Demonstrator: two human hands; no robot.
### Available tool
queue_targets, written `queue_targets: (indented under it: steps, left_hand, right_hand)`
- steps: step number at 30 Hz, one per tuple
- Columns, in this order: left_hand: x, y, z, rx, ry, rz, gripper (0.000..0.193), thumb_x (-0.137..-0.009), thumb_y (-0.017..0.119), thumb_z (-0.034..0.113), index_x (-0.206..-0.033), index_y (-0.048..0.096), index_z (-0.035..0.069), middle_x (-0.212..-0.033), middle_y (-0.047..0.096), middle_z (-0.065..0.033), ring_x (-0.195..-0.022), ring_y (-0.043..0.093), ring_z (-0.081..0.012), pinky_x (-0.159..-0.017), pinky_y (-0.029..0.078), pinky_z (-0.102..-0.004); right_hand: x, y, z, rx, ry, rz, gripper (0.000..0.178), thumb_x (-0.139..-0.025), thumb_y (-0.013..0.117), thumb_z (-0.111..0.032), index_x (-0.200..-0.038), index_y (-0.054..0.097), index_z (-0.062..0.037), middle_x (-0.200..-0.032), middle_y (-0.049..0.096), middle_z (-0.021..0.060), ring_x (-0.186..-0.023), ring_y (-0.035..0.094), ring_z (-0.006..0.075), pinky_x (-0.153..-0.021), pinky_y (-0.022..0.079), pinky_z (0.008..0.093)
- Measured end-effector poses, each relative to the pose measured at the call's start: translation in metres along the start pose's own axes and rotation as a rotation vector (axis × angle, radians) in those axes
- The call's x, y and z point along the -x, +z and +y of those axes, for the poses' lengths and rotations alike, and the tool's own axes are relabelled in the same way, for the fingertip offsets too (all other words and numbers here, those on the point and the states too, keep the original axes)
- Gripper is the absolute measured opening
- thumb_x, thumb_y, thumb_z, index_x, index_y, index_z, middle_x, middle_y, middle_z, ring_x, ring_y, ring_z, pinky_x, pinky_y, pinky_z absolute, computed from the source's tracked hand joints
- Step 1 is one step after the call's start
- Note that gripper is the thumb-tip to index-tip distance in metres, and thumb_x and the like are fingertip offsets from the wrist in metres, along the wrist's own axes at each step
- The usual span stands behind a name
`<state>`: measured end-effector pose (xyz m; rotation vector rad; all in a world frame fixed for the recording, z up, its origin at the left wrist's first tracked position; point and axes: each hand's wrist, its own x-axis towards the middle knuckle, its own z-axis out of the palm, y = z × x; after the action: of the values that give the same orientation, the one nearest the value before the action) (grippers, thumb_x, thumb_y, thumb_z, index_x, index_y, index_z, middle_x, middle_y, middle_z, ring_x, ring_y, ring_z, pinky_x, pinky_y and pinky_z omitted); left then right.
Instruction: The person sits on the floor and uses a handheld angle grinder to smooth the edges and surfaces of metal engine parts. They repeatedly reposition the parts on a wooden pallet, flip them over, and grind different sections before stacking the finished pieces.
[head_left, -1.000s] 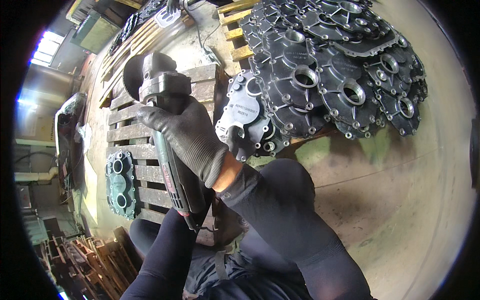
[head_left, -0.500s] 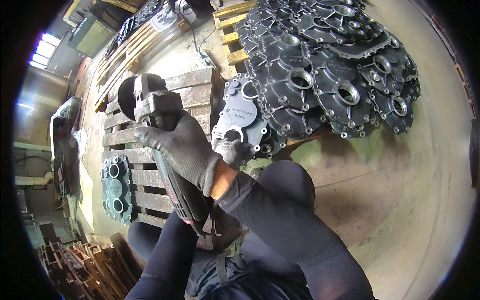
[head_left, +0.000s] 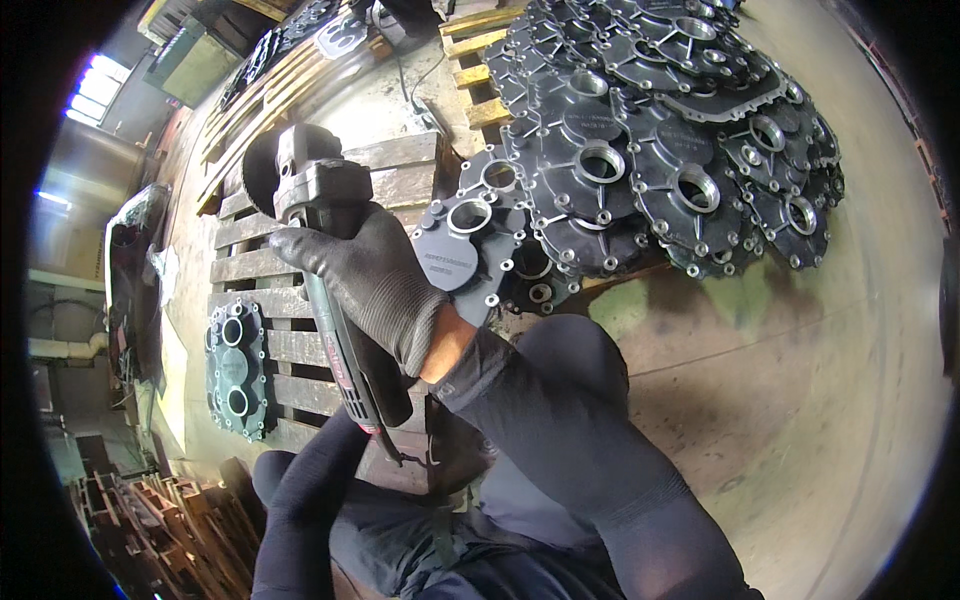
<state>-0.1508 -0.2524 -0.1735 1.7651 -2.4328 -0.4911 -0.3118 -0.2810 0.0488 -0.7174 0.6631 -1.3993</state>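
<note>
My right hand (head_left: 375, 265), in a dark knit glove, is wrapped round the body of an angle grinder (head_left: 345, 370). The grinder's head points away from me, with a dark round disc (head_left: 260, 180) at its left side. My left sleeve (head_left: 315, 490) rises from the lower left and passes behind the grinder; the left hand and its fingers are hidden. Just right of my right hand, a dark metal cover casting (head_left: 448, 258) with round bored openings lies at the pallet's right end, partly covered by that hand.
A wooden pallet (head_left: 300, 346) lies in front of me, with another cover casting (head_left: 236, 370) at its left end. Many similar castings (head_left: 600, 200) are piled at the right. More pallets (head_left: 260, 115) lie farther back; stacked wood (head_left: 170, 530) stands lower left.
The casting beside my right hand has turned and looks darker, its opening now farther from me. The left hand, earlier on that casting, is now out of sight. The grinder stays in my right hand.
</note>
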Motion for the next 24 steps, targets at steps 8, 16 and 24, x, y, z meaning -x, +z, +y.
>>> queue_targets:
  steps: [8, 16, 24]
  left_hand:
    - [-0.037, -0.083, -0.085, 0.064, 0.18, -0.047, 0.029, -0.099, 0.069, 0.031, -0.121, 0.069, 0.011, -0.109, 0.072, -0.0169, -0.101, 0.072, -0.0368, -0.097, 0.055, -0.0492]
    - [0.007, -0.09, -0.138, 0.234, 0.257, 0.026, 0.02, -0.093, 0.074, 0.028, -0.106, 0.077, 0.012, -0.091, 0.076, -0.0166, -0.087, 0.075, -0.0388, -0.087, 0.058, -0.0505]
    - [0.081, -0.086, -0.126, -0.006, 0.379, 0.017, 0.036, -0.092, 0.067, 0.024, -0.126, 0.074, 0.014, -0.107, 0.078, -0.0108, -0.116, 0.072, -0.032, -0.119, 0.042, -0.0514]
  right_hand:
    - [-0.004, 0.01, 0.01, 0.022, 0.084, 0.003, 0.027, -0.097, 0.088, -0.031, -0.105, 0.078, -0.0075, -0.085, 0.071, -0.001, -0.071, 0.065, 0.0082, -0.063, 0.052, 0.0263]
    - [-0.003, 0.025, 0.012, -0.03, 0.125, -0.112, 0.04, -0.1, 0.084, -0.04, -0.109, 0.077, -0.0014, -0.081, 0.074, 0.005, -0.067, 0.072, 0.0134, -0.063, 0.059, 0.0288]
    - [-0.005, 0.022, 0.004, -0.031, 0.121, -0.024, 0.039, -0.098, 0.087, -0.039, -0.112, 0.075, -0.0041, -0.088, 0.076, 0.0056, -0.07, 0.073, 0.0139, -0.064, 0.059, 0.0289]
